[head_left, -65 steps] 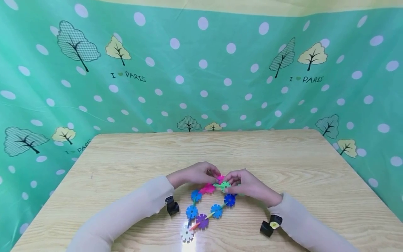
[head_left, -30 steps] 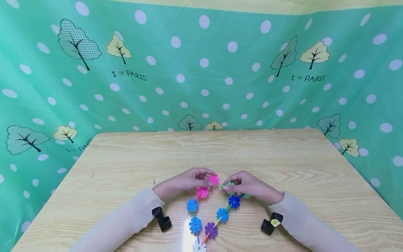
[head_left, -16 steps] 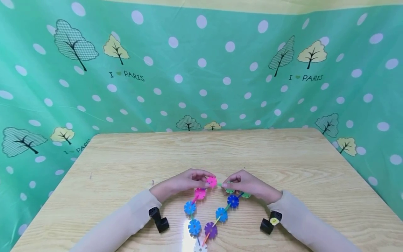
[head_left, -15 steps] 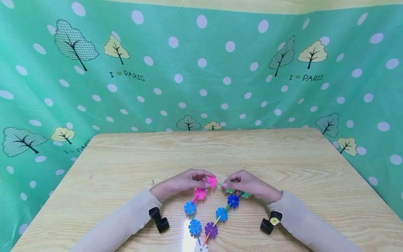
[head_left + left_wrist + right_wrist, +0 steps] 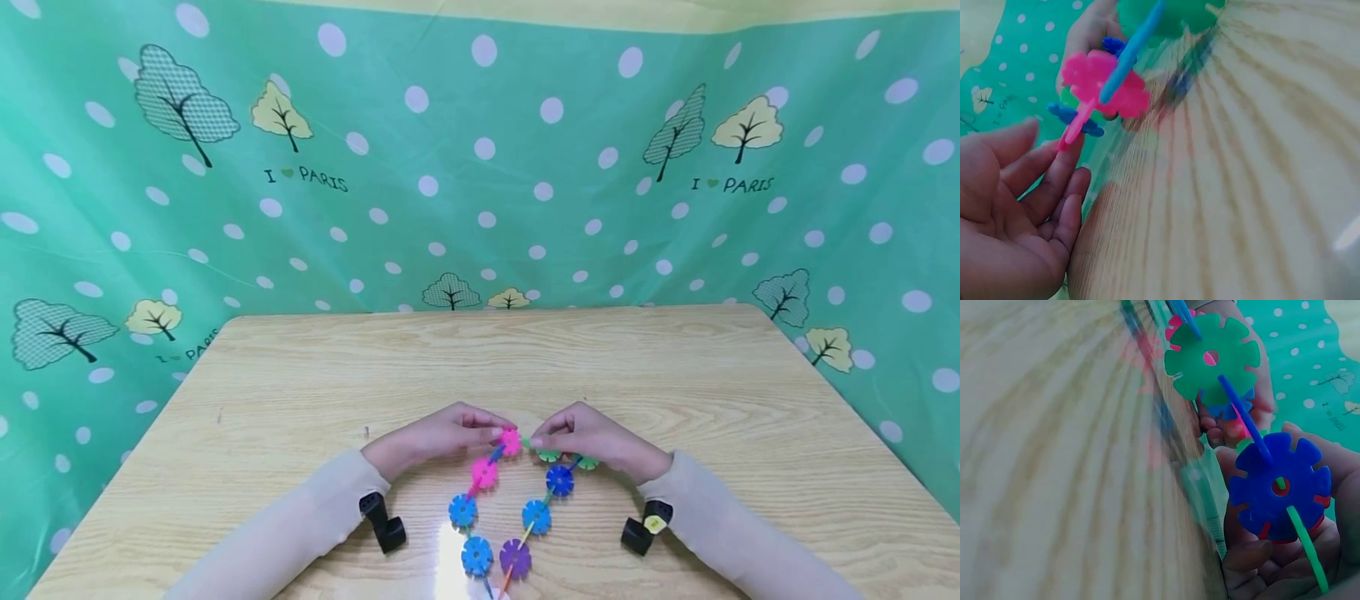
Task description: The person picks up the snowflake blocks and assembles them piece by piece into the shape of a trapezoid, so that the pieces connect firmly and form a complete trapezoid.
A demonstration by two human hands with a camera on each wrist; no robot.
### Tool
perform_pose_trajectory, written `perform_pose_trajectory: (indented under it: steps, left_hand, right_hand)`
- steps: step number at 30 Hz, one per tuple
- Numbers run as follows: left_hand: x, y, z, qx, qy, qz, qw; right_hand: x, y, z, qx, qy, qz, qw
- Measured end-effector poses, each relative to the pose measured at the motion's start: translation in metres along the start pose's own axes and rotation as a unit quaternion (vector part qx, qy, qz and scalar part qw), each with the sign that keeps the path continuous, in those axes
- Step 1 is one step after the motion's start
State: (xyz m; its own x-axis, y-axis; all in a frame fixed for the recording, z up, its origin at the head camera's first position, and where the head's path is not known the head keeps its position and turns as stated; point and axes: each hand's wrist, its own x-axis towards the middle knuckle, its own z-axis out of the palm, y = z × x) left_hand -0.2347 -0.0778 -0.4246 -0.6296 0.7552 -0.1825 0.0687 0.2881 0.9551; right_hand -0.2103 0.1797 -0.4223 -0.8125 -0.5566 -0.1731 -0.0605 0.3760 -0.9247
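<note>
A chain of notched plastic building discs hangs between the two hands in a long loop, in the head view. My left hand (image 5: 450,433) pinches a pink disc (image 5: 511,442) at one end. The right hand (image 5: 600,437) pinches a green disc seen edge-on, its fingertips right beside the pink one; a flat green disc (image 5: 550,455) shows below them. Down the left side run another pink disc (image 5: 484,473) and two light blue discs (image 5: 477,556). On the right side are a dark blue disc (image 5: 559,480), a light blue disc (image 5: 536,517) and a purple disc (image 5: 515,558).
The wooden table (image 5: 330,367) stretches out around the hands, with a bright light reflection at its front. Behind it hangs a green dotted curtain (image 5: 480,183). A black wrist camera (image 5: 384,525) sits at the left cuff, another black camera (image 5: 641,533) at the right.
My left hand has drawn left and the loop has stretched toward the front edge, its white disc now almost out of view. Lately the pink disc has come down level with the right fingertips.
</note>
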Motion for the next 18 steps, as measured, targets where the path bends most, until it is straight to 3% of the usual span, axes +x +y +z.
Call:
perform_pose_trajectory:
  steps: [9, 18]
  left_hand:
    - [0.0046, 0.0039, 0.0021, -0.021, 0.042, -0.023, 0.9986]
    - [0.0061, 0.004, 0.0091, -0.009, 0.086, -0.015, 0.9961]
  right_hand:
    - [0.0006, -0.002, -0.0013, -0.006, 0.002, 0.007, 1.0]
    - [-0.0013, -0.0011, -0.0042, 0.017, 0.026, 0.025, 0.9992]
